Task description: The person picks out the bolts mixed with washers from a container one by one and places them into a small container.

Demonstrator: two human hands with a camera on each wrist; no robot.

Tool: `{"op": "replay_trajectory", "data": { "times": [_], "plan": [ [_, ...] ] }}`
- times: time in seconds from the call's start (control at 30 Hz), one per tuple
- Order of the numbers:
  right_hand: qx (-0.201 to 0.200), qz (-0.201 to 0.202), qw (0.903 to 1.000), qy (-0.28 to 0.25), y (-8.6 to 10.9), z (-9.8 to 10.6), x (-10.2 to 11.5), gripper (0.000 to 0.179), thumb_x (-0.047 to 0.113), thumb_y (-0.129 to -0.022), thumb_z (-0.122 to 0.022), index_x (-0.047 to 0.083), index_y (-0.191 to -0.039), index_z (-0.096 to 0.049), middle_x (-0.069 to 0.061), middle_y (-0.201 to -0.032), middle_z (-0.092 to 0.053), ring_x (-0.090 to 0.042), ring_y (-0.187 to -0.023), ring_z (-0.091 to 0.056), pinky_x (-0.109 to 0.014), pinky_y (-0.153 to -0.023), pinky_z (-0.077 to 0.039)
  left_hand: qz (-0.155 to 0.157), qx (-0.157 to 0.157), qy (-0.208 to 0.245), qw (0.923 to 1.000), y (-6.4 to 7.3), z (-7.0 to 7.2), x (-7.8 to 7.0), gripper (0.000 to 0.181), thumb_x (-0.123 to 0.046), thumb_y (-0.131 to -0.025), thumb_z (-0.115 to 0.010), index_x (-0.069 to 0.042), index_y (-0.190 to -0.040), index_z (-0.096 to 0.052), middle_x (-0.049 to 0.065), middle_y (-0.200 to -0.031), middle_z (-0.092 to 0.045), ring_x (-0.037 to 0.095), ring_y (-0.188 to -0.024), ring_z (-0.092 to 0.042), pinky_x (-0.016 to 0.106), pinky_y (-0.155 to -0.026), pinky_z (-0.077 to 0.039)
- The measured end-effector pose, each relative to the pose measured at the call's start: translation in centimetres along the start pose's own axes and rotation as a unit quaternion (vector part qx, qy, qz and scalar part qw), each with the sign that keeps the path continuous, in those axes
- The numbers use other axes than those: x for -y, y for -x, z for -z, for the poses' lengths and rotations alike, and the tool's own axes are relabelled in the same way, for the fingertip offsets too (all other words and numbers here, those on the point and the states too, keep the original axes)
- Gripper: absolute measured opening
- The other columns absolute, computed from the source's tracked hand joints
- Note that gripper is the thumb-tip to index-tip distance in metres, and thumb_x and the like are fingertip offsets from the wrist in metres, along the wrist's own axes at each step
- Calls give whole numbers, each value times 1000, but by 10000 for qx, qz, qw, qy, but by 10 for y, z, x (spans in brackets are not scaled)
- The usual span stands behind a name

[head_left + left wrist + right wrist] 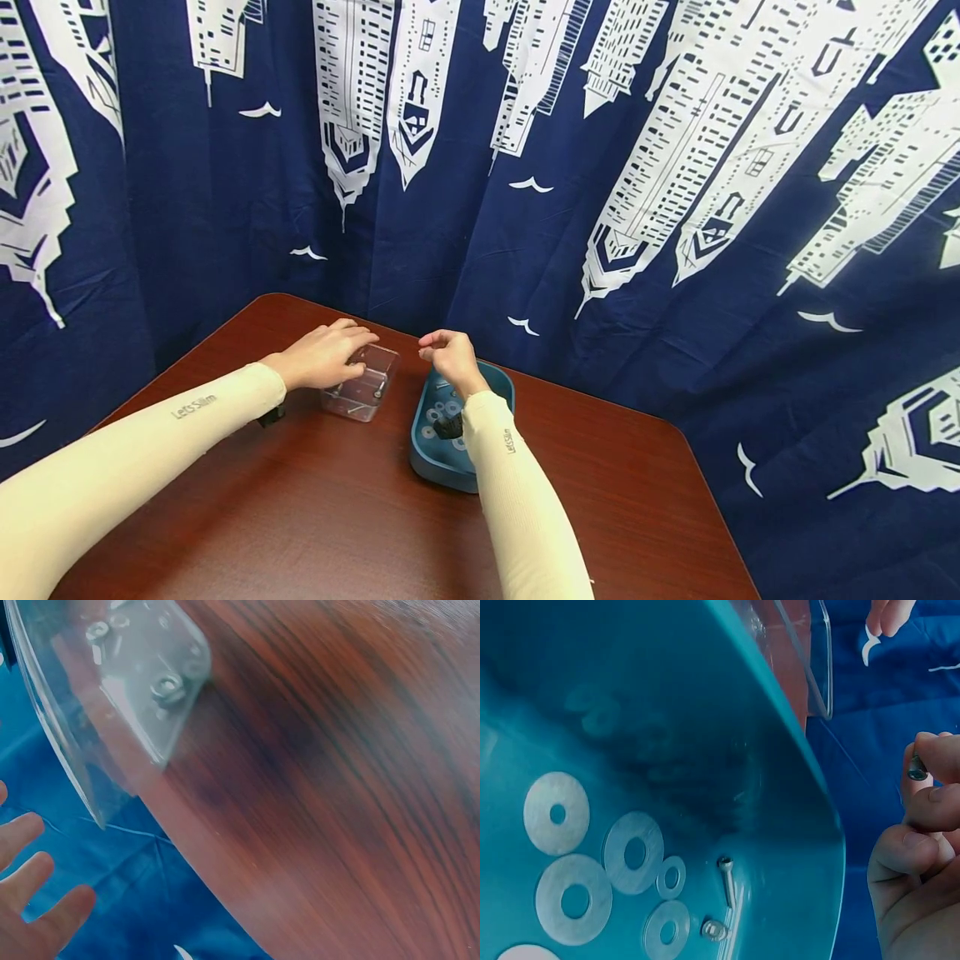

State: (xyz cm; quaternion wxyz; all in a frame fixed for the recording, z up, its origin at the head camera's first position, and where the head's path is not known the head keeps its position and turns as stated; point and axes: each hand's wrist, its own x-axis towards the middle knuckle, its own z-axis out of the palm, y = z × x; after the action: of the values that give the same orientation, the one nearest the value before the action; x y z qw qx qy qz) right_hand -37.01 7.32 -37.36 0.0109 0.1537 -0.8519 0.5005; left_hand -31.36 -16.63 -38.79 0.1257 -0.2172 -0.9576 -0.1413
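Note:
My right hand [452, 358] is raised over the far end of a blue tray [442, 475]. Between thumb and fingertips it pinches a small metal bolt [917, 769], whose head end shows in the right wrist view. A clear plastic box [352, 407] stands left of the tray, and my left hand [322, 357] is over its left side with fingers stretched out, holding nothing. The left wrist view shows those fingers [64, 919] spread beside the box. Inside it lie small metal pieces, among them a nut-like one [168, 688].
Several flat washers [574, 900] lie on the tray floor, with a bolt [727, 881] and a small metal piece [714, 930] near its wall. The brown table [300, 517] ends just behind the containers, where a blue patterned curtain [435, 250] hangs.

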Motion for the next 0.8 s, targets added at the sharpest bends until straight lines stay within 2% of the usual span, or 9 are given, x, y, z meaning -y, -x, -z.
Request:
{"op": "replay_trajectory", "data": {
  "times": [0.1, 0.3, 0.43, 0.57, 0.8],
  "plan": [
    [11, 30, 10000, 3, 0, -4, 3, 8, 1, -86, -71, 5, -92, -74, -5, -86, -74, -13, -71, -56, -23, -59, -42, -13, -60, -54, 10000, 4, 1, 5, 55, -25, -89, -68, -7, -140, -58, 14, -140, -60, 36, -134, -46, 60, -107, -41],
    [101, 75, 9999, -34, -1, -12, 6, 11, 0, -85, -72, 1, -95, -74, -5, -86, -73, -12, -66, -50, -23, -56, -39, 162, -62, -54, 9998, 12, 3, 14, 57, -27, -90, -67, -6, -141, -57, 16, -142, -58, 37, -134, -45, 60, -108, -39],
    [154, 107, 9998, -86, 0, -18, 9, 14, 0, -85, -71, -3, -99, -74, -6, -85, -73, -12, -67, -50, -24, -57, -38, 166, -165, -56, 9997, 16, 2, 20, 55, -25, -89, -67, -6, -140, -57, 16, -139, -60, 37, -132, -46, 60, -107, -40],
    [173, 82, 9997, -121, 0, -22, 12, 12, -1, -84, -71, 0, -96, -74, -7, -84, -72, -13, -68, -52, -24, -58, -38, 142, -243, -49, 9996, 20, 0, 25, 53, -24, -90, -65, -5, -139, -58, 17, -138, -61, 39, -131, -48, 61, -105, -41],
    [150, 78, 9998, -72, -3, -28, 11, 11, -1, -82, -72, 1, -92, -74, -8, -87, -74, -11, -66, -51, -23, -56, -37, 259, -155, 44, 9995, 26, -1, 30, 55, -28, -92, -65, -5, -141, -56, 17, -141, -59, 39, -134, -45, 62, -107, -39]
  ]
}}
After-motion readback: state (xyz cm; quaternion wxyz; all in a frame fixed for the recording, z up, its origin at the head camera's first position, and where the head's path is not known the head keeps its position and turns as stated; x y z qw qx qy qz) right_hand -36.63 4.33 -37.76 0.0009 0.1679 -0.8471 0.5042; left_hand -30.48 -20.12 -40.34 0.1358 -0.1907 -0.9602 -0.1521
